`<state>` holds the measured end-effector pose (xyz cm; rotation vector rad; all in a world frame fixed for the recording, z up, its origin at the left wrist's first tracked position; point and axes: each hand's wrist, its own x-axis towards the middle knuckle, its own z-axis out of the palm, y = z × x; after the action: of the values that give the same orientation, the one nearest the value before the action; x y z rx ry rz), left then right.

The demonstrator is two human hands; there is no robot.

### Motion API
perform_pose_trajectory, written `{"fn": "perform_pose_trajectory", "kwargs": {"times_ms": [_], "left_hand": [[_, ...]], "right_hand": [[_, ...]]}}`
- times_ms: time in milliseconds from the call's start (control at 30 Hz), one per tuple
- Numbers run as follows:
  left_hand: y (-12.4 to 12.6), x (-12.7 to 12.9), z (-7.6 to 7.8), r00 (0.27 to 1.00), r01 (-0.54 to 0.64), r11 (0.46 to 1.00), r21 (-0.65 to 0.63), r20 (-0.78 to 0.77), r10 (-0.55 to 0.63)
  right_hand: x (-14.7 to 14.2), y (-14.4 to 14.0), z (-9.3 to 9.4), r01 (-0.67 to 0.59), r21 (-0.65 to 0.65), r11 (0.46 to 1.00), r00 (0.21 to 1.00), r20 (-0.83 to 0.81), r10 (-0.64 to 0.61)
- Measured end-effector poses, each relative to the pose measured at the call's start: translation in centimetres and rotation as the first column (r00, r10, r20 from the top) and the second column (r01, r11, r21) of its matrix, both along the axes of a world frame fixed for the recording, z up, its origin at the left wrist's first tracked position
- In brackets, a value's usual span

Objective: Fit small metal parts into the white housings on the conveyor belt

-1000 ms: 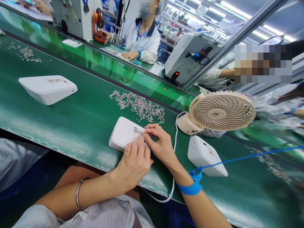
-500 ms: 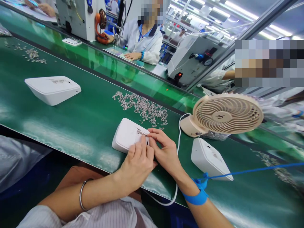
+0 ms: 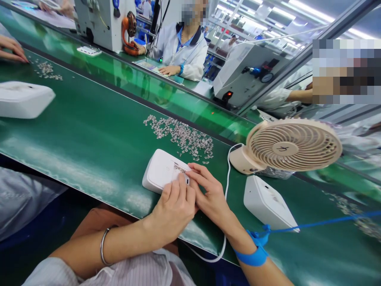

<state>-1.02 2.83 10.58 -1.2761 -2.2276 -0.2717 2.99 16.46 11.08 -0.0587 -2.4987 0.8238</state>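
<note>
Just below the centre of the frame, both hands meet on a white housing (image 3: pixel 162 171) lying flat on the green belt (image 3: pixel 89 135). The left hand (image 3: pixel 175 208) lies over its near right end, fingers together and pressing down to steady it. The right hand (image 3: pixel 210 194) comes in from the right with thumb and forefinger pinched narrow at the small slot on the housing's top face; they probably hold one of the tiny metal pieces, though it is too small to make out.

The step in hand looks like seating a small contact into that slot. The next move would call for a fine, straight push with the fingertips while the left hand keeps the housing from sliding.

Behind the housing, the scatter of small metal parts (image 3: pixel 181 137) lies loose on the belt. To the right stands a beige desk fan (image 3: pixel 293 145), its white cable (image 3: pixel 226 190) running down past the right wrist, and a second white housing (image 3: pixel 268 204) lies below it. A blue wrist strap (image 3: pixel 253 254) with its cord circles the right wrist.

Compared with a second ago, the third housing (image 3: pixel 24 99) has travelled toward the left edge, another person's hand (image 3: pixel 12 47) has appeared at upper left, and the left fingers have crept closer to the slot.
</note>
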Motion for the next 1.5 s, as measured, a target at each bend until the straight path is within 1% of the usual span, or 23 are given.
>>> {"fn": "perform_pose_trajectory", "kwargs": {"times_ms": [100,167,267,333,400,467,600,700,767,800,833,900,933,967,1000,1067,1167,1200,1267,1333,1400,1467,1500], "left_hand": [[-0.1,0.1,0.0,1.0,0.001,1.0,-0.011,-0.011,-0.001],[-0.1,0.1,0.0,1.0,-0.003,1.0,-0.006,-0.016,0.003],[0.0,0.1,0.1,1.0,-0.005,1.0,0.01,0.001,0.005],[0.0,0.1,0.1,1.0,0.0,1.0,0.015,0.022,-0.001],[0.0,0.0,0.3,0.999,0.01,1.0,0.01,0.032,-0.01],[0.0,-0.1,0.4,0.999,0.021,1.0,0.002,0.033,-0.021],[-0.2,-0.1,0.3,0.998,0.06,0.998,0.001,0.038,-0.06],[-0.3,-0.3,0.1,0.994,0.102,0.995,0.0,0.032,-0.102],[-0.5,-1.0,0.1,0.992,0.118,0.993,-0.008,0.043,-0.117],[-0.7,-1.5,0.2,0.994,0.098,0.995,-0.014,0.059,-0.097],[-0.9,-2.2,0.4,0.996,0.042,0.999,-0.021,0.083,-0.04],[-1.5,-3.9,0.8,0.979,-0.158,0.987,-0.03,0.125,0.16],[-1.8,-4.8,1.0,0.952,-0.273,0.961,-0.029,0.138,0.275],[-2.1,-5.6,1.1,0.923,-0.358,0.934,-0.017,0.144,0.356],[-2.5,-6.3,1.3,0.899,-0.415,0.91,-0.006,0.153,0.411],[-2.9,-7.2,1.2,0.882,-0.446,0.895,0.012,0.172,0.438],[-3.1,-7.5,0.7,0.892,-0.407,0.913,-0.01,0.21,0.4],[-3.1,-7.5,0.5,0.896,-0.392,0.92,-0.014,0.22,0.385],[-3.0,-7.5,0.2,0.902,-0.368,0.929,-0.017,0.234,0.362],[-2.9,-7.6,0.1,0.908,-0.354,0.935,-0.019,0.234,0.348],[-3.0,-7.8,0.0,0.914,-0.344,0.939,-0.027,0.22,0.341],[-3.1,-8.0,0.0,0.921,-0.335,0.942,-0.03,0.2,0.334],[-3.2,-8.1,0.0,0.925,-0.331,0.943,-0.028,0.19,0.33]], "right_hand": [[0.2,0.2,0.1,-0.035,0.104,0.994,0.999,0.008,0.034],[0.1,0.3,0.3,-0.058,0.121,0.991,0.998,0.014,0.057],[-0.4,0.4,0.3,-0.049,0.033,0.998,0.999,-0.01,0.049],[-0.7,0.5,0.2,-0.017,-0.064,0.998,0.998,-0.057,0.013],[-1.0,0.5,0.1,0.011,-0.131,0.991,0.996,-0.091,-0.023],[-1.2,0.5,-0.1,0.015,-0.129,0.991,0.993,-0.116,-0.03],[-1.2,0.4,-0.2,0.003,-0.055,0.998,0.988,-0.152,-0.011],[-1.1,0.4,-0.1,0.007,-0.045,0.999,0.989,-0.148,-0.013],[-1.0,0.4,-0.1,0.013,-0.039,0.999,0.987,-0.159,-0.019],[-0.9,0.4,0.0,0.02,-0.034,0.999,0.985,-0.168,-0.026],[-0.8,0.3,0.1,0.032,-0.027,0.999,0.982,-0.183,-0.037],[-0.6,0.4,0.4,0.069,-0.009,0.998,0.972,-0.224,-0.07],[-0.4,0.4,0.7,0.093,0.002,0.996,0.965,-0.245,-0.09],[-0.3,0.4,1.0,0.119,0.017,0.993,0.958,-0.264,-0.11],[-0.1,0.5,1.3,0.147,0.038,0.988,0.95,-0.284,-0.131],[0.3,0.9,2.2,0.215,0.089,0.972,0.927,-0.333,-0.174],[1.2,1.9,3.6,0.381,0.127,0.916,0.845,-0.449,-0.29],[1.7,2.4,4.0,0.459,0.114,0.881,0.799,-0.487,-0.353],[2.6,3.6,4.5,0.626,0.05,0.778,0.684,-0.515,-0.517],[3.9,5.0,4.4,0.744,-0.028,0.668,0.588,-0.446,-0.674],[5.2,6.4,3.6,0.801,-0.058,0.596,0.547,-0.334,-0.768],[6.7,7.5,2.5,0.844,-0.023,0.535,0.519,-0.212,-0.828],[7.4,7.9,1.8,0.872,0.012,0.489,0.485,-0.148,-0.862]]}}
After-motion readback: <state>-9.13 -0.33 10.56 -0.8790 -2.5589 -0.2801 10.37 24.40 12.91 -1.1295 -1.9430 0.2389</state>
